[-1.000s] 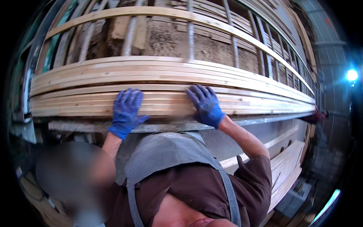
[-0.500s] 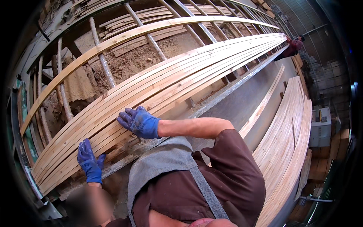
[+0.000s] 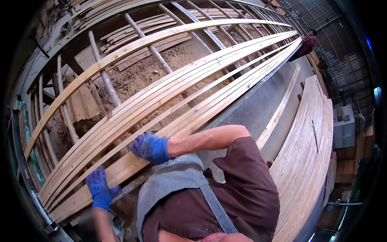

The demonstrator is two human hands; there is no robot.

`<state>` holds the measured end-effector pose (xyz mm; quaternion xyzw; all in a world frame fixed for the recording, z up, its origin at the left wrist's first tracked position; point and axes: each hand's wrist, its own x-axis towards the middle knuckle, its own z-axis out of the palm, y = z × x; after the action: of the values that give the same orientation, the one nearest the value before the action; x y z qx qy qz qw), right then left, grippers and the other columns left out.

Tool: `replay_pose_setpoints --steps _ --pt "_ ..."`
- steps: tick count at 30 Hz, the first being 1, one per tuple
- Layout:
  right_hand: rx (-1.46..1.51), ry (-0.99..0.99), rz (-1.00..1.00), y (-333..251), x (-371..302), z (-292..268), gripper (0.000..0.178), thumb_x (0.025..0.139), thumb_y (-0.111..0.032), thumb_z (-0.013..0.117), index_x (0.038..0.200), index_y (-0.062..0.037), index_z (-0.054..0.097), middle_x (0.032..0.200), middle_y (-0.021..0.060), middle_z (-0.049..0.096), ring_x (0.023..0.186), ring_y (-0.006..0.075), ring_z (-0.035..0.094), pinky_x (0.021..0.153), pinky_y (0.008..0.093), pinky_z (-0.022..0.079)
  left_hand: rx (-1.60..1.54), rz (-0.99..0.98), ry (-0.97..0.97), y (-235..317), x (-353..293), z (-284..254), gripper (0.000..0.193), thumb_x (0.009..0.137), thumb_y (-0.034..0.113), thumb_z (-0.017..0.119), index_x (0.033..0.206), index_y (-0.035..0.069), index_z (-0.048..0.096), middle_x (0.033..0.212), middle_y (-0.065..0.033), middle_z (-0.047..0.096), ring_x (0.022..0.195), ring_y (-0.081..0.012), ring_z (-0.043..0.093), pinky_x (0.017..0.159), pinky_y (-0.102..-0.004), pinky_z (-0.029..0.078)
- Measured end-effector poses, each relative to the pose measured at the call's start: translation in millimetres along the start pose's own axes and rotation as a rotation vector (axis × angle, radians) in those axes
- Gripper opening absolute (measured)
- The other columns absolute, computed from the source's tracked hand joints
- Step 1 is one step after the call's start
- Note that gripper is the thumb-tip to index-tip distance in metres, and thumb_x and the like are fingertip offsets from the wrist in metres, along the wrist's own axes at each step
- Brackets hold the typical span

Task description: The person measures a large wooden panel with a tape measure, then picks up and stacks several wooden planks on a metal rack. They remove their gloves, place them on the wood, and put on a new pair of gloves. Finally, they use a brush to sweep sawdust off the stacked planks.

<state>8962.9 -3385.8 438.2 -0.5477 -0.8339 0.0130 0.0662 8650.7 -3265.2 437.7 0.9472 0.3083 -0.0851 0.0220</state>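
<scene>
Long, narrow, pale wooden boards (image 3: 121, 168) lie side by side just in front of me, running away to the far right. My right hand (image 3: 151, 148), in a blue glove, is closed over this near group, its fingers curled at the far edge. Farther left, my left hand (image 3: 98, 188), gloved alike, grips the same boards near their end. Its fingers reach over the top and the thumb sits apart on the near side; the fingertips are partly hidden. Beyond a gap lies a second group of boards (image 3: 133, 105), with a single thin strip between the groups.
Metal crossbars (image 3: 105, 78) support the boards above sawdust and scrap wood. One separate board (image 3: 90, 70) lies farther back. A wide stack of boards (image 3: 300, 153) stands at right, beside a grey box (image 3: 343, 127). Another person (image 3: 307, 43) stands at the boards' far end.
The near boards have slid toward me, away from the farther group, opening a gap with one strip in it. Both hands have shifted slightly nearer and right with them.
</scene>
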Motion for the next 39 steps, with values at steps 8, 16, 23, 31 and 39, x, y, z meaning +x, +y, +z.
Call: replay_pose_setpoints --steps 8,16,23,31,39 --pt "0.075 -0.064 0.036 -26 16 2 0.051 0.071 -0.028 0.065 0.11 0.0023 0.055 0.094 0.0131 0.061 0.088 0.0298 0.061 0.077 0.0446 0.044 -0.123 -0.116 -0.008 -13 -33 -2 0.097 0.052 0.035 0.091 0.134 0.006 0.047 0.134 -0.0204 0.048 0.129 -0.0398 0.04 0.112 -0.0491 0.027" --pt "0.168 -0.011 0.098 -19 14 25 0.056 0.065 -0.029 0.074 0.111 -0.0024 0.055 0.104 0.0161 0.064 0.099 0.0341 0.062 0.084 0.0478 0.047 -0.053 -0.07 0.064 -6 -25 21 0.108 0.052 0.041 0.089 0.139 0.0 0.041 0.133 -0.0212 0.05 0.127 -0.0378 0.043 0.114 -0.0499 0.024" --pt "0.309 -0.185 0.03 -18 20 -2 0.039 0.072 -0.025 0.073 0.102 -0.0033 0.058 0.085 0.0196 0.065 0.076 0.0376 0.065 0.066 0.0468 0.051 -0.215 0.069 0.223 0 -16 4 0.073 0.061 0.045 0.081 0.12 0.008 0.06 0.108 -0.0132 0.066 0.095 -0.0336 0.062 0.089 -0.0456 0.045" --pt "0.052 -0.335 -0.053 -32 18 -9 0.091 0.072 -0.047 0.074 0.138 0.0042 0.037 0.118 0.0243 0.056 0.103 0.0391 0.056 0.087 0.0493 0.044 -0.085 -0.069 -0.054 12 -31 -8 0.085 0.062 0.044 0.082 0.13 0.003 0.052 0.117 -0.0129 0.059 0.11 -0.0288 0.055 0.097 -0.0446 0.04" --pt "0.13 0.102 -0.146 2 82 -32 0.076 0.074 -0.029 0.074 0.137 0.001 0.044 0.127 0.0222 0.055 0.113 0.0393 0.054 0.095 0.0484 0.043 -0.102 -0.137 0.017 18 -30 2 0.087 0.068 0.048 0.077 0.137 0.002 0.047 0.133 -0.0187 0.053 0.124 -0.035 0.05 0.108 -0.0456 0.036"
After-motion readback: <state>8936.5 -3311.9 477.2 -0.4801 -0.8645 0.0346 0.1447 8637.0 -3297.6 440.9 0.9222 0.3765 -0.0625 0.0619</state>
